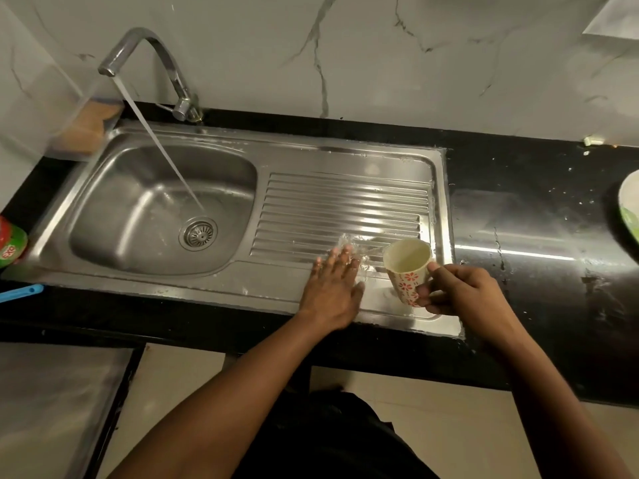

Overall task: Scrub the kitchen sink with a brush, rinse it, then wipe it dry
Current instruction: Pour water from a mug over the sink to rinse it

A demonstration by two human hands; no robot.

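Black counter (518, 216) is taken up at its left by steel sink (345, 157); wet bare top is left at right. Basin (138, 219) is fed by running tap (145, 43). Tilted mug (408, 274) is gripped by right hand (463, 292) at drainboard's (345, 198) front-right corner. Left hand (333, 292) is laid flat just beside it, fingers straight, in splashed water.

Basin (114, 216) open under tap (183, 107) (water running) — mug (409, 271) blocks drainboard (345, 209) at near corner.

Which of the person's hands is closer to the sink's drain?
Left. The left hand lies flat on the drainboard right of the drain; the right hand, holding a mug, is farther right.
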